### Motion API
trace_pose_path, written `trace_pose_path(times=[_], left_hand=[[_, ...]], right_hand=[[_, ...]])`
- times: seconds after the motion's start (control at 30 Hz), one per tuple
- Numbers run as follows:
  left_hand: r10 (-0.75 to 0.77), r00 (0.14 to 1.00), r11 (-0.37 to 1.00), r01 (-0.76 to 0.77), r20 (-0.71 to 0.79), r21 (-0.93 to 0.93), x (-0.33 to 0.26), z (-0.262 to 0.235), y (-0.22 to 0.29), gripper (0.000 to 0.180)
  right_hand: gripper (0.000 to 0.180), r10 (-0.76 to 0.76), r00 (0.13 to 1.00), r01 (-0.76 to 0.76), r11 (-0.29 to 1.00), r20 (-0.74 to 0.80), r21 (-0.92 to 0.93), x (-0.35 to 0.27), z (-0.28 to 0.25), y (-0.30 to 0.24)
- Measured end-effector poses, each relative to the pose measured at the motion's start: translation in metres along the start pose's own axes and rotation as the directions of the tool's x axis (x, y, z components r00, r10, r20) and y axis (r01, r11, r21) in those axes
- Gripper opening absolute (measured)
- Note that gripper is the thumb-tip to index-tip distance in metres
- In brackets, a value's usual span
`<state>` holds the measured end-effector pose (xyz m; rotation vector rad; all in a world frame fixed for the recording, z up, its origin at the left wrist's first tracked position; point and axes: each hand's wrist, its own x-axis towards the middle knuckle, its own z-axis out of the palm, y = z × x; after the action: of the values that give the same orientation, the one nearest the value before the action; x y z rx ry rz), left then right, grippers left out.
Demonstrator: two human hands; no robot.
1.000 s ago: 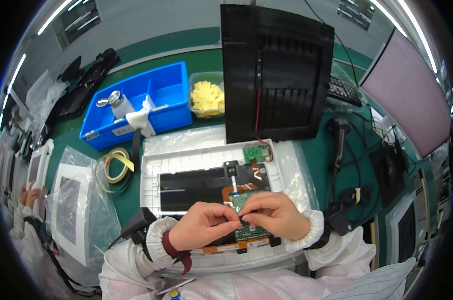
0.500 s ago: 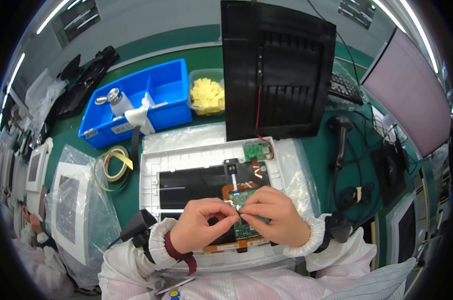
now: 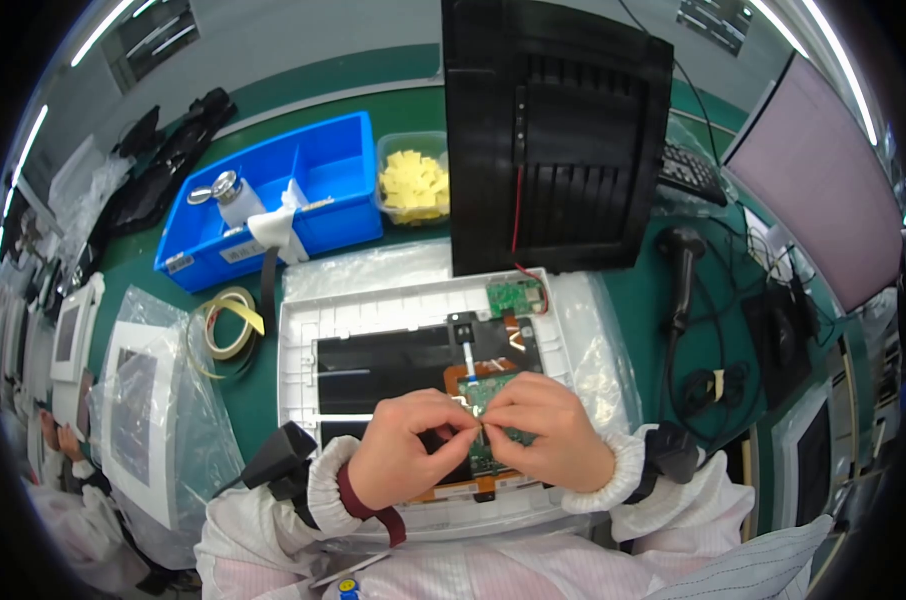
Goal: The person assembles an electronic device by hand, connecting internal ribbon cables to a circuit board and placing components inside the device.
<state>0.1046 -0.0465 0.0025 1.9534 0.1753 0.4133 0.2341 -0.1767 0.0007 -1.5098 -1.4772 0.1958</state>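
Observation:
My left hand (image 3: pixel 411 447) and my right hand (image 3: pixel 550 430) meet fingertip to fingertip over a green circuit board (image 3: pixel 493 391). Both are closed in a pinch; whatever lies between the fingertips is too small to make out. The board sits in a white device housing (image 3: pixel 299 345) with a black panel (image 3: pixel 373 368) inside it. A white ribbon cable (image 3: pixel 469 360) runs up from the board to a small black part, and orange flex film (image 3: pixel 451 378) shows around the board's edge. My hands hide part of the board.
Behind the housing stands an upright black cover (image 3: pixel 563 140), its red wire leading to a small green board (image 3: pixel 510 298). At left are a blue divided bin (image 3: pixel 323 225), a tub of yellow pieces (image 3: pixel 414 190), tape rolls (image 3: pixel 235 325) and a bagged white panel (image 3: pixel 138 420). A scanner (image 3: pixel 681 270) stands right.
Both hands hold nearly the same pinched pose over the board, with only a slight shift of the fingers. The view has tilted a little. Nothing else has visibly moved on the bench.

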Motion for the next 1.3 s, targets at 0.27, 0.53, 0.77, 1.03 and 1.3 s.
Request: trace_pose_path(times=[0.27,0.53,0.77,1.03,1.3], left_hand=[[-0.077,0.996,0.996,0.078,0.035,-0.041,0.002,-0.003,-0.002,0.006],[-0.145,0.989,0.977,0.146,0.016,-0.157,0.009,-0.019,-0.006,0.009],[-0.069,0.985,0.989,0.088,-0.156,0.122,0.078,-0.081,-0.009,0.009],[0.109,0.880,0.895,0.116,-0.463,0.430,0.191,-0.119,-0.074,0.016],[0.237,0.902,0.856,-0.018,-0.362,0.517,0.173,-0.096,-0.046,0.014]], right_hand=[[0.007,0.041,0.999,-0.040,0.996,-0.005,0.074,0.003,0.001,0.003],[0.007,0.318,0.945,-0.320,0.847,0.079,0.424,0.006,-0.021,0.006],[0.009,0.519,0.855,-0.359,0.591,0.000,0.722,0.005,-0.042,0.026],[0.011,0.564,0.826,-0.381,0.543,0.011,0.748,0.002,-0.040,0.033],[0.012,0.560,0.828,-0.399,0.538,0.039,0.743,0.005,-0.039,0.034]])
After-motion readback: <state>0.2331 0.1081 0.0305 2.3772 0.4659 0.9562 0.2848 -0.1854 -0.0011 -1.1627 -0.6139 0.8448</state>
